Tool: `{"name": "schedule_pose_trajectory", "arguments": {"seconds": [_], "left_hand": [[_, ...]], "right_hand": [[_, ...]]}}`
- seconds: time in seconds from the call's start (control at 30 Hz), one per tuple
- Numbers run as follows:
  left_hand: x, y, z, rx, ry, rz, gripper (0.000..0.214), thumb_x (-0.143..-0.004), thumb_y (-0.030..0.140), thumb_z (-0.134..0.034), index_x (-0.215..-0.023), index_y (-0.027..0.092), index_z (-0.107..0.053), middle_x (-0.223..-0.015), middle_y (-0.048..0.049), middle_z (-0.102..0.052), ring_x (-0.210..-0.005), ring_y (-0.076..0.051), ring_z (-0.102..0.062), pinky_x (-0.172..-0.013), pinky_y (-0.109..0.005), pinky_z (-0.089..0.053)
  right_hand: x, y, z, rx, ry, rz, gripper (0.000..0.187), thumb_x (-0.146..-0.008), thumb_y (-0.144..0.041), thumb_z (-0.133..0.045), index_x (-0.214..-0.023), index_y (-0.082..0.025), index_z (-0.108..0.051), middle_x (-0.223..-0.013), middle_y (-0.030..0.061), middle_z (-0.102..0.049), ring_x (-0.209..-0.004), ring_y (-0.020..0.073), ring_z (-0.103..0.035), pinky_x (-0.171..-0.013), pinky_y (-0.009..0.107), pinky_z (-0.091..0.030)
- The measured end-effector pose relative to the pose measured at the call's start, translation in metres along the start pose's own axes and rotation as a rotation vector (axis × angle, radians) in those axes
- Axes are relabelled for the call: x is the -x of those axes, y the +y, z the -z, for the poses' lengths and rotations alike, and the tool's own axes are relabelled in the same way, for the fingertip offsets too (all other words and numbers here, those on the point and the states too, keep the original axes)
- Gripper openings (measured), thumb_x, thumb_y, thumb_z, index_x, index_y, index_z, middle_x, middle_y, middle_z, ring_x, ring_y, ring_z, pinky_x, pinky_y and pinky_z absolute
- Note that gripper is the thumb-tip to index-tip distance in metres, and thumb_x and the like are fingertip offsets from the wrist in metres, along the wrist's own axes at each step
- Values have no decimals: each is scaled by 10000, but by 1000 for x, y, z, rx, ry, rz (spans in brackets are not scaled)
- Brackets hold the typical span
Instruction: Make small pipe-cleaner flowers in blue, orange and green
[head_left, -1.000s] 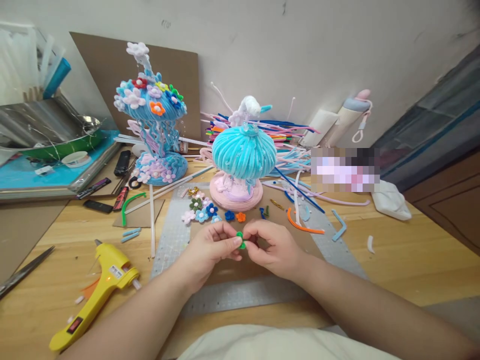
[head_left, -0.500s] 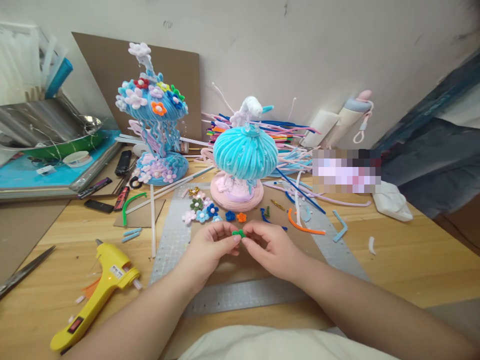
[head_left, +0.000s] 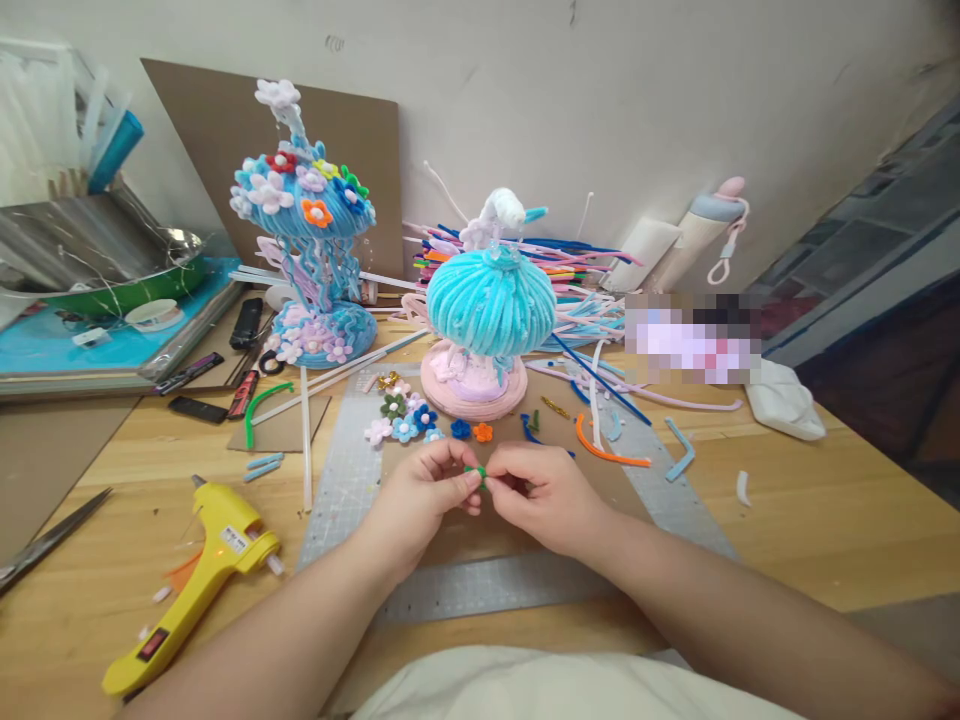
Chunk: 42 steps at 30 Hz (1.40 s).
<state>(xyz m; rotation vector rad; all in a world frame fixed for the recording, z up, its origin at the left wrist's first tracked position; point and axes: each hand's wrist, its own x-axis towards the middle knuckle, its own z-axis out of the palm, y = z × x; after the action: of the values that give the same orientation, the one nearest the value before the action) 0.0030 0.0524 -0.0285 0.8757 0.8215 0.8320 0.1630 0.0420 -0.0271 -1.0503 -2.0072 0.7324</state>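
Between both sets of fingertips is a small bent piece of green pipe cleaner (head_left: 477,474), partly hidden by the fingers. My left hand (head_left: 424,492) pinches it from the left, and my right hand (head_left: 546,497) pinches it from the right. Just beyond the hands lie an orange pipe-cleaner flower (head_left: 484,432) and a dark blue one (head_left: 460,430). A cluster of small flowers (head_left: 405,428) sits to their left. Behind them stands a turquoise pipe-cleaner jellyfish (head_left: 491,305) on a round pink base (head_left: 442,400).
A yellow glue gun (head_left: 217,560) lies at the left, with scissors (head_left: 60,540) beyond it. A decorated blue jellyfish (head_left: 304,205) stands at the back left. Loose pipe cleaners, including an orange one (head_left: 611,455), lie at the right. Cardboard (head_left: 480,540) covers part of the cutting mat (head_left: 480,592).
The fingers of my right hand have closed in tighter on the green piece, and less of it shows. A person's dark clothing at the right edge has left the view.
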Motion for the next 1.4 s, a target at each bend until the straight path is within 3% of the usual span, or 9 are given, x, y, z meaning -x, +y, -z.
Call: {"name": "schedule_pose_trajectory", "arguments": {"seconds": [0.13,0.3,0.5,0.6,0.67,0.77,0.87,0.93,1.4], "left_hand": [[0,2,-2,29,-25,-12,184,-657,227,-731,-724,142,-582,-614,22,-555,-543,-85,-513,-566,-213,-420],[1,5,-2,-119,-36,-70,193,-666,261,-720,-717,137,-581,-612,18,-554,-517,-93,-506,-542,-226,-419],[1,4,-3,-109,-5,-134,166,-693,237,-700,-724,136,-573,-614,16,-566,-522,-90,-525,-543,-215,-426],[1,5,-2,8,-26,-41,170,-686,213,-713,-744,134,-574,-601,12,-577,-525,-86,-530,-538,-201,-440],[1,6,-1,113,-18,53,184,-668,194,-730,-751,133,-577,-588,18,-569,-513,-73,-522,-528,-186,-455],[1,7,1,220,-15,130,188,-657,164,-737,-758,132,-582,-593,18,-570,-518,-63,-527,-528,-167,-482],[1,6,2,260,-8,164,163,-672,132,-719,-756,130,-580,-587,13,-573,-516,-60,-538,-526,-151,-494],[1,5,3,274,-2,182,136,-690,109,-695,-755,127,-577,-586,8,-576,-514,-59,-545,-528,-146,-499],[4,5,0,231,-49,175,158,-695,157,-703,-720,126,-551,-562,2,-597,-496,-64,-552,-528,-154,-478]], "right_hand": [[0,-1,-1,-15,59,-21,183,-744,-72,-486,-594,-163,-537,-564,-24,-526,-520,81,-449,-497,186,-341],[0,-5,0,-40,62,-91,185,-723,-99,-482,-551,-162,-509,-521,-36,-470,-492,77,-404,-471,190,-307],[-5,-6,-2,-591,24,-454,107,-705,-172,-484,-597,-168,-484,-491,-52,-454,-423,62,-347,-401,175,-276],[-5,-2,-4,-782,-66,-612,86,-737,-209,-480,-659,-177,-462,-475,-69,-444,-346,44,-291,-338,163,-206],[-3,0,-3,-680,-90,-549,93,-771,-231,-502,-700,-176,-478,-533,-53,-490,-365,50,-359,-349,166,-265],[0,3,2,-352,-29,-267,62,-807,-222,-530,-827,-172,-559,-711,6,-586,-541,92,-511,-472,197,-402],[2,4,8,-91,-6,3,114,-837,-187,-515,-903,-180,-609,-789,41,-623,-683,132,-557,-608,246,-450],[2,5,9,-8,4,101,117,-845,-170,-510,-898,-184,-614,-762,39,-627,-682,136,-557,-634,260,-451],[3,9,3,134,41,115,108,-726,-94,-548,-773,-191,-556,-666,-8,-577,-593,101,-512,-562,208,-409]]}}
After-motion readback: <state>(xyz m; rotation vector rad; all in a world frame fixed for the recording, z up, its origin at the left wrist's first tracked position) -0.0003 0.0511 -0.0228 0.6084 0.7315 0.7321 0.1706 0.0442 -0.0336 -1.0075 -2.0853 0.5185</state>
